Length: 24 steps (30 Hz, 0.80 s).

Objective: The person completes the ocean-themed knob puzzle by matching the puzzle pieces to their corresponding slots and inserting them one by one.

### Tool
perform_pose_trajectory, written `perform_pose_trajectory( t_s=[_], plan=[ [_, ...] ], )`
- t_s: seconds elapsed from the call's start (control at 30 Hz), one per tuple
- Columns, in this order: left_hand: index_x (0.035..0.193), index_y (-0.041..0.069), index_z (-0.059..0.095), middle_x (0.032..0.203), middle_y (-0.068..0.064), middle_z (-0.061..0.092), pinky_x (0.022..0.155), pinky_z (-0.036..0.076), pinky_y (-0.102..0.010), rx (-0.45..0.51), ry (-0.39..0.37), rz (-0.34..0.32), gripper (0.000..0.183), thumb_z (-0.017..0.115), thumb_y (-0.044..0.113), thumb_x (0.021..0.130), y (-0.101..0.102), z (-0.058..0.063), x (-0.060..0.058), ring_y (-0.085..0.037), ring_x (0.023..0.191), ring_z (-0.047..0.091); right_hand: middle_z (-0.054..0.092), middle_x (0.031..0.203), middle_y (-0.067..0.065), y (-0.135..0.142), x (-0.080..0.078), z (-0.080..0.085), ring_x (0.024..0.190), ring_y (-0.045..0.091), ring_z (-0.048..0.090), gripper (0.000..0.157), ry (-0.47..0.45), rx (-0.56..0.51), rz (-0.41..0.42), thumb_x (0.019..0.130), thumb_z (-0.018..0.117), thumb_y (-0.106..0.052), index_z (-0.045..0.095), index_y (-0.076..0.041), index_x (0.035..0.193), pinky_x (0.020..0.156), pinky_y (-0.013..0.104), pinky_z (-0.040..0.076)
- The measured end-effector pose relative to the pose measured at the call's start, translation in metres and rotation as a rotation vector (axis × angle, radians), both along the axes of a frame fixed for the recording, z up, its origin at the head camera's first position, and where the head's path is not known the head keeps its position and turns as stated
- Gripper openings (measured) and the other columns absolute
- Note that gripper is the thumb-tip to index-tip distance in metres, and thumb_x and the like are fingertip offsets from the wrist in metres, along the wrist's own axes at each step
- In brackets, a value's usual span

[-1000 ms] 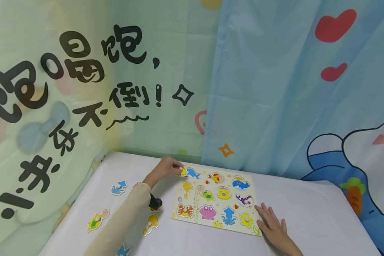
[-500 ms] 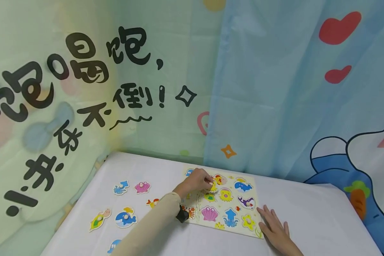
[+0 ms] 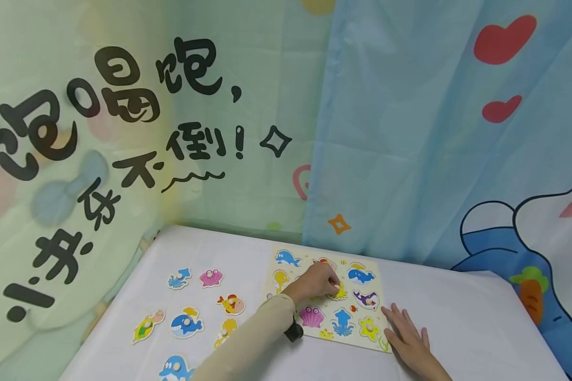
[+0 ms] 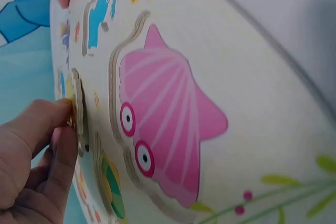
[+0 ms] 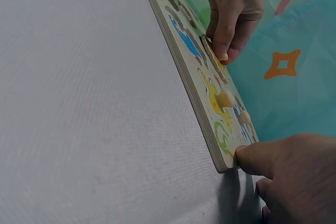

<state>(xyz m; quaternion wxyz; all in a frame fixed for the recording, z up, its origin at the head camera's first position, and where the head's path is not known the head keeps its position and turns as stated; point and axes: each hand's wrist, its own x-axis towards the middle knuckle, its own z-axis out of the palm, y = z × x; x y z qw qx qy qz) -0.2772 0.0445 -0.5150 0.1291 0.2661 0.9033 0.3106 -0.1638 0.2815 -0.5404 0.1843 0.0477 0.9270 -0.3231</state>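
Observation:
In the head view my left hand (image 3: 315, 281) is over the middle of a sea-animal peg puzzle board (image 3: 355, 339). Its thumb and fingers pinch a yellow octopus puzzle piece (image 3: 341, 292), which overlaps the octopus picture there. From the left wrist view, the piece (image 4: 79, 111) appears edge-on, close against the board, near the printed pink shell (image 4: 168, 124). My right hand (image 3: 410, 336) lies at the board's right edge with fingers extended; in the right wrist view its thumb (image 5: 260, 158) touches the corner. A starfish piece (image 3: 369, 329) and a purple whale piece (image 3: 366, 300), both knobbed, sit in the board.
Loose knobbed pieces lie on the white table left of the board: a squid (image 3: 179, 279), a shell (image 3: 212, 278), a red fish (image 3: 231, 304), a turtle (image 3: 149, 325), a blue whale (image 3: 187, 323), a seahorse (image 3: 225, 332) and a dolphin (image 3: 175, 367). Printed curtains (image 3: 386, 159) hang behind.
My left hand has carried the yellow octopus piece from the board's upper left corner rightward and nearer, to the middle. My right hand has stayed at the right edge.

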Motion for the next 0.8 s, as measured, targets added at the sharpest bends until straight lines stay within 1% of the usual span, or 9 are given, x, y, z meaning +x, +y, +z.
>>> perform_pose_trajectory(
  t_s=[0.1,0.3,0.47,0.57,0.67,0.8],
  plan=[
    [0.079,0.011,0.076,0.067,0.009,0.054,0.061,0.035,-0.015,-0.005,-0.011,0.015,0.007,0.071,0.012,0.085,0.0028,-0.0018,0.0013,-0.003,0.065,0.043,0.002,0.159,0.026,-0.0002,0.0007,0.0,0.145,0.05,-0.008,0.058,0.005,-0.001,0.0,0.099,0.047,-0.028,0.028,-0.008,0.151,0.102,0.073,-0.022],
    [0.074,0.012,0.072,0.064,0.007,0.051,0.059,0.034,-0.016,0.012,-0.039,0.046,0.012,0.071,0.012,0.086,0.0023,-0.0037,0.0017,-0.005,0.062,0.043,0.002,0.159,0.026,0.0,0.0007,-0.0002,0.145,0.05,-0.008,0.058,0.004,0.002,0.003,0.1,0.047,-0.029,0.028,-0.008,0.151,0.102,0.072,-0.022],
    [0.073,0.014,0.069,0.064,0.007,0.049,0.06,0.034,-0.017,0.006,-0.033,0.056,0.014,0.07,0.013,0.087,0.0031,-0.0068,-0.0009,-0.005,0.062,0.043,0.002,0.159,0.026,0.0009,0.0002,0.0001,0.145,0.049,-0.008,0.058,0.006,0.008,0.005,0.1,0.047,-0.028,0.028,-0.009,0.151,0.103,0.072,-0.021],
    [0.074,0.013,0.069,0.063,0.007,0.048,0.061,0.033,-0.017,0.002,-0.016,0.039,0.014,0.069,0.013,0.088,0.0043,-0.0077,-0.0023,-0.005,0.062,0.042,0.002,0.159,0.026,0.0025,0.0001,0.0001,0.145,0.05,-0.008,0.058,0.009,0.013,0.006,0.099,0.047,-0.029,0.028,-0.009,0.151,0.103,0.072,-0.021],
    [0.071,0.014,0.067,0.062,0.007,0.046,0.06,0.032,-0.016,-0.01,0.002,0.014,0.017,0.069,0.013,0.088,0.0047,-0.007,-0.0022,-0.005,0.062,0.042,0.002,0.159,0.026,0.003,0.0006,-0.0003,0.145,0.049,-0.008,0.058,0.009,0.008,0.004,0.1,0.047,-0.029,0.028,-0.008,0.151,0.102,0.072,-0.022],
    [0.068,0.014,0.064,0.064,0.007,0.045,0.059,0.032,-0.016,-0.047,0.018,-0.007,0.021,0.068,0.012,0.088,0.0042,-0.0043,-0.0003,-0.005,0.064,0.041,0.001,0.159,0.025,0.0015,0.0012,-0.001,0.145,0.049,-0.009,0.058,0.007,-0.003,0.0,0.1,0.047,-0.029,0.028,-0.008,0.151,0.102,0.072,-0.022]
  ],
)
